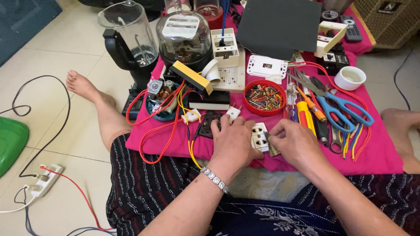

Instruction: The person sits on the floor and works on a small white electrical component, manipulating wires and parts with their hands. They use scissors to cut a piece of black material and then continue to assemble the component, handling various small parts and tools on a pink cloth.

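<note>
White socket block [260, 137] is sitting between your hands: left hand [234, 142] fingers are pinning it, right hand [296, 144] fingers are pinching a small metal piece [274, 150] beside it.

The white socket block [260, 137] under the left hand [234, 142] and right hand [297, 143] looks like smooth, slightly glossy plastic, and it lies near the front edge of a matt pink cloth [380, 159]. A bracelet [215, 178] of shiny metal links circles the left wrist. Toward the cloth's right edge, the scissors [339, 107] have dull metal blades and glossy blue plastic handles, beside a yellow screwdriver [305, 114] with a smooth plastic grip. The red bowl [264, 97] mid-cloth is shiny plastic. At the back left corner, the blender jar [128, 32] is clear and glossy. The floor [70, 144] is smooth tile
</note>
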